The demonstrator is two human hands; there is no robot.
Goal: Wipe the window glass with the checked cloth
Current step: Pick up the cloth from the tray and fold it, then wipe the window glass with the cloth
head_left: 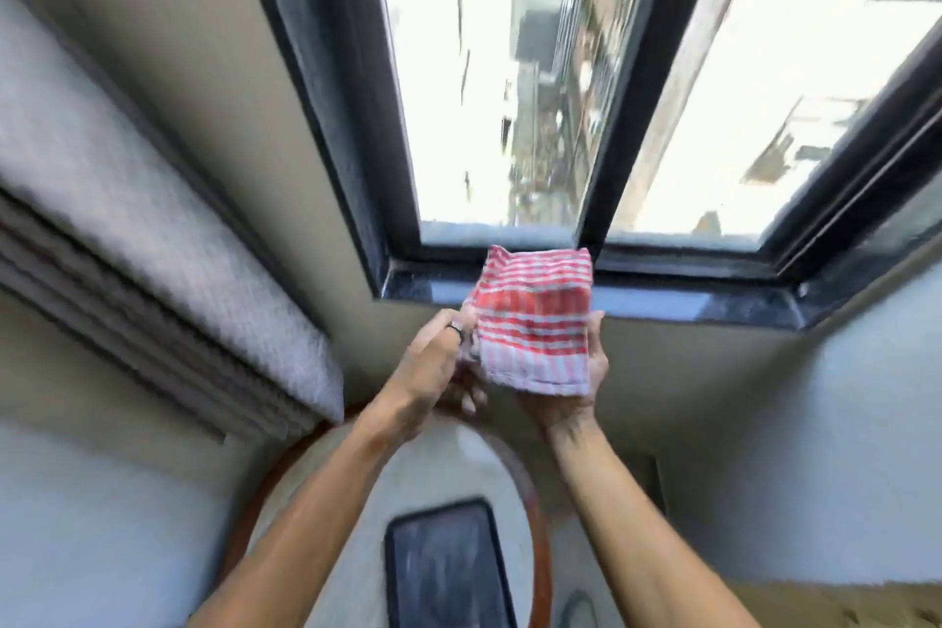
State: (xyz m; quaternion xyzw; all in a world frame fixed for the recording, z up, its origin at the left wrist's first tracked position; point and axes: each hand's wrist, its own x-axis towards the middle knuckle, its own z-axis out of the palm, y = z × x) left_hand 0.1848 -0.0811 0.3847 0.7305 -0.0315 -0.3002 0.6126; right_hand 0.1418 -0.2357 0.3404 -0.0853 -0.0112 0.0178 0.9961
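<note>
A folded red-and-white checked cloth (535,319) is held up in front of the dark window sill (662,303). My left hand (438,362), with a ring on one finger, grips the cloth's left edge. My right hand (576,388) supports it from below and behind, fingers under the fold. The window glass (479,66) stands above the cloth in a black frame (326,66), with a second pane (764,92) to the right of a dark centre bar. The cloth is not touching the glass.
A pleated grey blind or curtain (153,240) hangs along the left wall. Below my arms is a round table with a wooden rim (540,525), and a dark phone (443,571) lies on it. Beige wall sits under the sill.
</note>
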